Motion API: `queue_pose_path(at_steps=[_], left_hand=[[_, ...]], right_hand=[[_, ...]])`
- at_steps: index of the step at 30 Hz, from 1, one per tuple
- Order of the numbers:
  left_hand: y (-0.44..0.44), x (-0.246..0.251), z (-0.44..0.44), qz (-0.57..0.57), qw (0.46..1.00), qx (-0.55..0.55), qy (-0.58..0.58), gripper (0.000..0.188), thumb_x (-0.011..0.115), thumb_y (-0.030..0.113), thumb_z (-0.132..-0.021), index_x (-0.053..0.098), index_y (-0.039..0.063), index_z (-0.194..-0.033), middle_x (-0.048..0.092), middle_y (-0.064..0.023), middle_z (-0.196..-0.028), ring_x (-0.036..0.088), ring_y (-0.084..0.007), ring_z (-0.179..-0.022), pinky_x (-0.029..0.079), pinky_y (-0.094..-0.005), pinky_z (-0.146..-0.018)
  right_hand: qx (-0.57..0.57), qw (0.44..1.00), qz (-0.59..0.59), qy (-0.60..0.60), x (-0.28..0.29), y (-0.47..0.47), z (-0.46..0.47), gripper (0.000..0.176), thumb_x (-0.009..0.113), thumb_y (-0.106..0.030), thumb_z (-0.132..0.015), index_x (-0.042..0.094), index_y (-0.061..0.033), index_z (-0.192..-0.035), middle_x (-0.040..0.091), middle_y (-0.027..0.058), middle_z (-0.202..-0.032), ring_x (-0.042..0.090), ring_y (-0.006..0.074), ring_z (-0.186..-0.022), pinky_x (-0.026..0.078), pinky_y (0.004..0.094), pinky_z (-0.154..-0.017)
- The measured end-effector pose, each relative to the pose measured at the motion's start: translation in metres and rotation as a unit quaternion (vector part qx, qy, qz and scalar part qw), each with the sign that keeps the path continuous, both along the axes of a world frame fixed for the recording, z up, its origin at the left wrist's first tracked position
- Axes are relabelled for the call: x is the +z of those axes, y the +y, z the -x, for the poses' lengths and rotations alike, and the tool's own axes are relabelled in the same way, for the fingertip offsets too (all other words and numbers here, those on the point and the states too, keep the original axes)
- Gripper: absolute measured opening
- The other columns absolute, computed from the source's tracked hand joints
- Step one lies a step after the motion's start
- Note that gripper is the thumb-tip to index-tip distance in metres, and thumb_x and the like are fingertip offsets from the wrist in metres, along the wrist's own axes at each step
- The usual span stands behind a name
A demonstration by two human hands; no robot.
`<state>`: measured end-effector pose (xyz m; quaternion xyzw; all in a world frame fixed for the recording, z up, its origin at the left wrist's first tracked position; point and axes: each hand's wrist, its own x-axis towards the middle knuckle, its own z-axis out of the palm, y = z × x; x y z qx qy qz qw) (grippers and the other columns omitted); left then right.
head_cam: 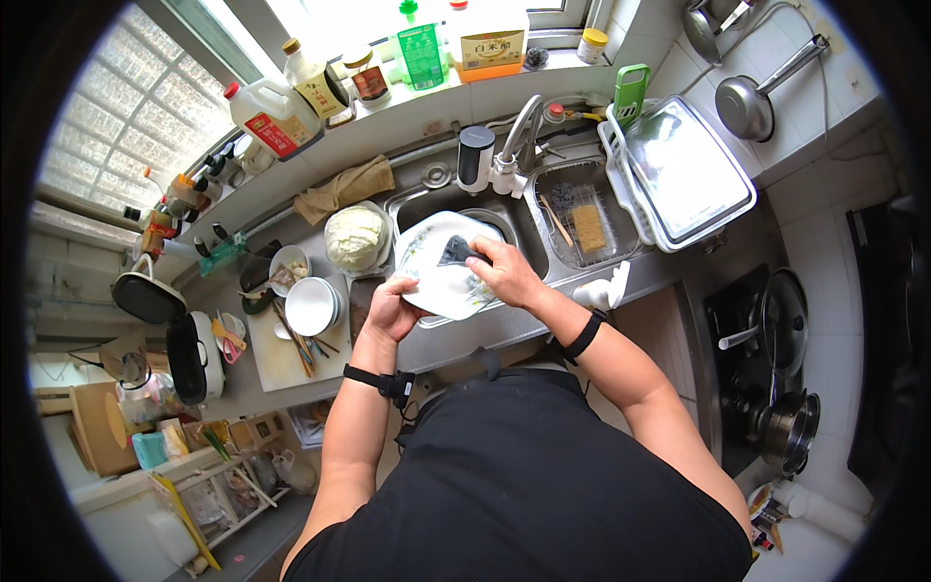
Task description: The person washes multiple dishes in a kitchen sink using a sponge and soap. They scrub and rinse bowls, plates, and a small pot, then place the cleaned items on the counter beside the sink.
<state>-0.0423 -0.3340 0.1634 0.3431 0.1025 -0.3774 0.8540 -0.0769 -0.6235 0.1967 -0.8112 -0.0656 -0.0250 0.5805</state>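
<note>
My left hand [393, 309] grips the near left edge of a white plate [429, 287] with a floral pattern. The plate is tilted above the front of the left sink basin [534, 251]. In my right hand [509, 273] is a dark grey scrubber [456, 251], pressed against or held just over the plate's face; its exact kind is unclear. Behind the plate stands the faucet [520, 120], with a white and black filter unit [476, 156] attached. The plate hides much of the basin.
Left of the basin sit a cabbage [356, 238], stacked white bowls [313, 305] and chopsticks [294, 342] on a cutting board [273, 367]. The right basin holds a wire rack [607, 207] with a tan sponge [588, 228]. A white bottle [593, 294] stands near the counter's front edge.
</note>
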Motion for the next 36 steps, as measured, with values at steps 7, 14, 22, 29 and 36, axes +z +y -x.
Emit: queue_pose_path(at_steps=[7, 14, 22, 29, 36], left_hand=[[-0.004, -0.004, 0.009, -0.022, 1.0, -0.006, 0.003, 0.061, 0.065, 0.014, -0.104, 0.056, -0.006, -0.161, 0.075, -0.0217, -0.145, 0.075, -0.0439, -0.133, 0.063, -0.0666, -0.112], [-0.023, 0.0, 0.019, -0.054, 0.999, 0.002, -0.001, 0.064, 0.048, 0.05, -0.125, 0.051, 0.004, -0.17, 0.068, -0.0173, -0.161, 0.069, -0.0416, -0.145, 0.058, -0.0656, -0.119], [-0.037, -0.009, 0.019, -0.042, 0.993, 0.103, -0.025, 0.079, 0.028, 0.065, -0.125, 0.049, 0.004, -0.171, 0.066, -0.0202, -0.163, 0.068, -0.0394, -0.147, 0.061, -0.0595, -0.116], [-0.02, 0.001, 0.013, -0.059, 0.989, 0.117, -0.064, 0.077, 0.035, 0.064, -0.125, 0.049, 0.003, -0.171, 0.068, -0.0171, -0.162, 0.073, -0.0376, -0.142, 0.066, -0.0582, -0.112], [-0.048, 0.01, 0.034, -0.1, 0.993, 0.001, -0.07, 0.077, 0.039, 0.064, -0.124, 0.046, 0.006, -0.175, 0.065, -0.0141, -0.167, 0.069, -0.033, -0.146, 0.062, -0.0498, -0.117]], right_hand=[[-0.104, 0.991, 0.082, -0.015, 0.013, -0.006, -0.018, 0.011, 0.077, -0.01, -0.089, 0.073, -0.0052, -0.098, 0.073, 0.0147, -0.096, 0.074, 0.0388, -0.092, 0.06, 0.0504, -0.082], [-0.055, 0.92, 0.29, -0.257, 0.011, 0.012, -0.013, 0.021, 0.081, -0.012, -0.093, 0.07, -0.0093, -0.111, 0.073, 0.0105, -0.101, 0.075, 0.0351, -0.094, 0.062, 0.0485, -0.082], [0.195, 0.951, 0.213, -0.113, -0.012, 0.05, 0.032, 0.063, 0.071, -0.033, -0.113, 0.059, -0.0028, -0.167, 0.061, 0.0214, -0.171, 0.054, 0.042, -0.162, 0.04, 0.0548, -0.136], [0.114, 0.914, 0.372, -0.116, -0.013, -0.005, 0.02, 0.069, 0.064, -0.049, -0.116, 0.059, -0.0025, -0.167, 0.056, 0.0215, -0.176, 0.041, 0.0417, -0.171, 0.029, 0.0565, -0.143], [0.116, 0.894, 0.425, -0.08, -0.014, 0.015, -0.022, 0.096, 0.053, -0.069, -0.115, 0.028, -0.0108, -0.187, 0.021, 0.0227, -0.194, 0.011, 0.0474, -0.181, 0.009, 0.0635, -0.145]])
